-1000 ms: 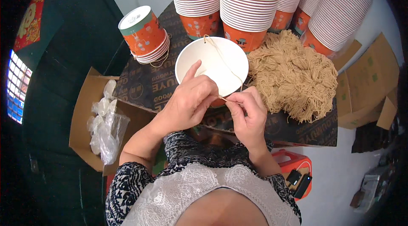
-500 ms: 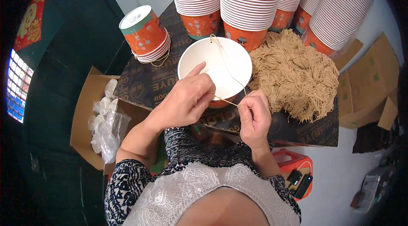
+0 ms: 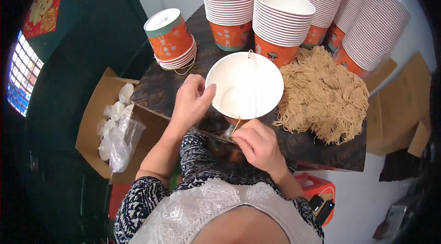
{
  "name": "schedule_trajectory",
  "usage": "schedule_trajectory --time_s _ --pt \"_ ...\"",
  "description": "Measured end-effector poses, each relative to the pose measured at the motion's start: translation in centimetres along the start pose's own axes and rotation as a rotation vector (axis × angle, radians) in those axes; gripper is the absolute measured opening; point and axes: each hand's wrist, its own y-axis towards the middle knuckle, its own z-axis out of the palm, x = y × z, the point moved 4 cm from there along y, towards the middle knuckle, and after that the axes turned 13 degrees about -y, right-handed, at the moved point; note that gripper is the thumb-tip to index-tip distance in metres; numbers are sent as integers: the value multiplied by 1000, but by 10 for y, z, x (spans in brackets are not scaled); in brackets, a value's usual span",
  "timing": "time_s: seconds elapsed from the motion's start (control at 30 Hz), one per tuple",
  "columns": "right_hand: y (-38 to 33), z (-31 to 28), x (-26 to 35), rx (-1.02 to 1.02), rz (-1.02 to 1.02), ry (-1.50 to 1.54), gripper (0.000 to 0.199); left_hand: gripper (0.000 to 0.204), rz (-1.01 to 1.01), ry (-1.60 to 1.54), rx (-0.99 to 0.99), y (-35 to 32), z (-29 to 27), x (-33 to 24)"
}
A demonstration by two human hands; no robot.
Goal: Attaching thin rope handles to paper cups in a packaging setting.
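Note:
A white-lined paper bucket (image 3: 236, 78) stands at the near edge of the dark table, its mouth facing up. Thin tan cord (image 3: 237, 125) passes through a hole in its far rim, crosses the mouth, and comes out over the near rim. Between thumb and forefinger, my right hand (image 3: 261, 145) pinches the cord just in front of that near rim. My left hand (image 3: 192, 104) is at the bucket's left side, thumb by the rim and apart from the loosely curled fingers, with nothing seen in it. A tangled heap of tan cords (image 3: 324, 95) lies to the right.
Tall stacks of orange paper buckets (image 3: 229, 12) line the back of the table (image 3: 156, 90). At the left sits an upside-down stack of corded buckets (image 3: 170, 37). Below it, a cardboard box (image 3: 94, 138) holds clear plastic wrapping. A red stool (image 3: 317, 184) stands at lower right.
My left hand has let go of the cord and drawn back to the bucket's left side. My right hand has moved left and down with the cord, now close to the near rim.

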Motion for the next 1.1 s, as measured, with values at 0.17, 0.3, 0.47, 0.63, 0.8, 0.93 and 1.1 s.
schedule_trajectory --time_s 0.17,0.3,0.47,0.63,0.8,0.93,1.1 --pt "-4 3 3 151 -121 41 21 18 -145 -549 -154 5 -38 8" --pt "-6 -15 -3 5 -60 46 37 15 92 -215 -268 7 -140 0" --pt "-31 -23 -29 -59 124 44 20 14 348 769 -671 55 -196 -36" --pt "-52 -7 -30 -25 214 134 17 17 654 1243 -628 164 -194 -21" --pt "-65 -3 -39 -43 329 197 18 21 638 1454 -467 240 -113 6" --pt "-69 -8 -41 -79 383 179 19 25 781 1406 -300 233 -42 -12" --pt "-72 -5 -47 -146 367 204 19 22 875 1313 -367 213 -1 2"
